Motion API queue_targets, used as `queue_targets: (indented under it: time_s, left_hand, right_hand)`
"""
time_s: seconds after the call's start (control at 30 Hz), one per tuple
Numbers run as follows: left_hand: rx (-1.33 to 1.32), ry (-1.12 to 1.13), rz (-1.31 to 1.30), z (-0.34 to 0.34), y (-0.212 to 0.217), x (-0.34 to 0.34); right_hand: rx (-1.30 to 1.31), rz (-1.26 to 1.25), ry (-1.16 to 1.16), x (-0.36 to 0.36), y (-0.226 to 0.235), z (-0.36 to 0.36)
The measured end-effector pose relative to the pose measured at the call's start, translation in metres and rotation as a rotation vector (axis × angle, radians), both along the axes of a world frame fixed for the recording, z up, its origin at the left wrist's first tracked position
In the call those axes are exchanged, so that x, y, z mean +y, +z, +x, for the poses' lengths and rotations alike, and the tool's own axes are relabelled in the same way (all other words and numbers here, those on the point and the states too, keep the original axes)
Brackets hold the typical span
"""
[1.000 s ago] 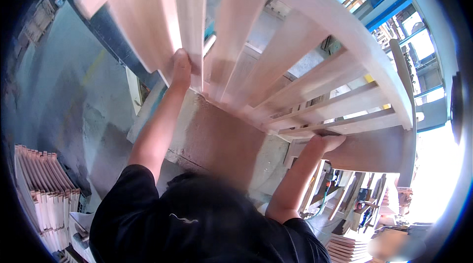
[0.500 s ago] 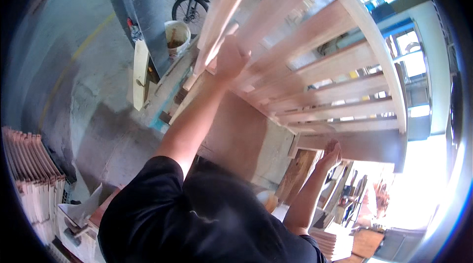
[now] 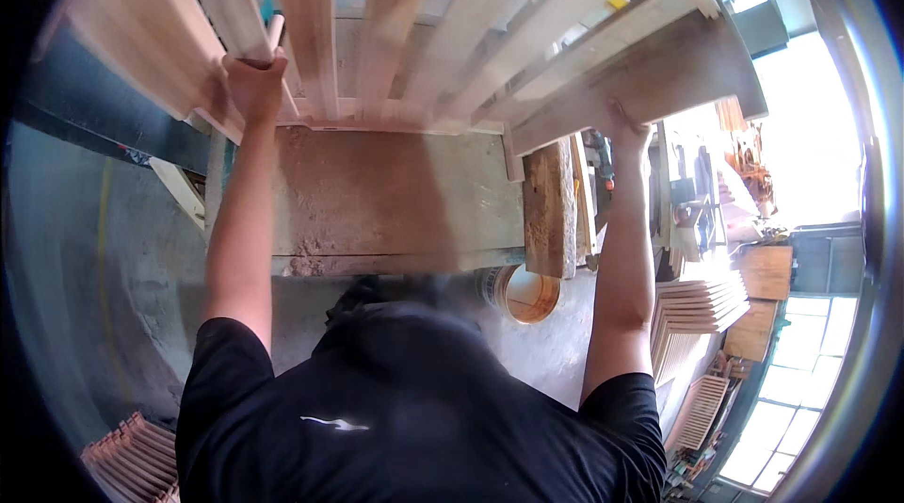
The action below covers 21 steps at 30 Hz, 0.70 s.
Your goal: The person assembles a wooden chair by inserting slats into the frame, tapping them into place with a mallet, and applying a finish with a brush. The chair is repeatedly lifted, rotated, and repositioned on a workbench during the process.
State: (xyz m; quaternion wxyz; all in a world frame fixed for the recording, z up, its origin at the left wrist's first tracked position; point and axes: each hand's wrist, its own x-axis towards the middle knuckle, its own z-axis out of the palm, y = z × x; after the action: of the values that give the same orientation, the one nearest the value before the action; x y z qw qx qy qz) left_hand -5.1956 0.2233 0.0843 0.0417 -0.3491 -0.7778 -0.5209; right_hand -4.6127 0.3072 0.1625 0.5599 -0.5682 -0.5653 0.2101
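Note:
A large pale wooden slatted frame (image 3: 400, 18), somewhat like a chair or bench back, stands tilted over the workbench (image 3: 377, 192) ahead of me. Its slats fan away toward the top of the view, where the far end is cut off. My left hand (image 3: 254, 89) is closed round a wooden rail on the left side, beside a short rounded piece that sticks up. On the other side, my right hand (image 3: 629, 126) grips the lower edge of the wide end board (image 3: 640, 79); some of its fingers are hidden. The frame's near bottom rail is over the bench's far part.
A thick rough wooden block (image 3: 549, 206) is at the bench's right end, with a round bucket (image 3: 529, 296) below it. Stacked wood pieces stand at right (image 3: 692, 315) and lower left (image 3: 137, 456). A dark beam (image 3: 104, 112) runs along the left.
My view has swung round, so the bench and slatted frame now lie squarer ahead. Both hands still hold the frame; the left appears farther left, the right higher in view.

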Motion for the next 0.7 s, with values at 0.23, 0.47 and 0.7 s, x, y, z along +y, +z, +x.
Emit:
queue_targets:
  time_s: [0.23,0.47,0.7]
  left_hand:
    - [0.019,-0.073,-0.062,-0.022,-0.018,-0.007]
    - [0.061,-0.224,-0.055,-0.045,-0.025,-0.006]
    - [0.106,-0.255,-0.174,-0.044,-0.016,-0.008]
  right_hand:
    - [-0.032,-0.005,0.202,0.002,-0.008,0.003]
    - [-0.188,-0.016,0.260,0.009,-0.015,0.012]
    - [-0.286,-0.108,0.184,0.005,-0.007,0.009]
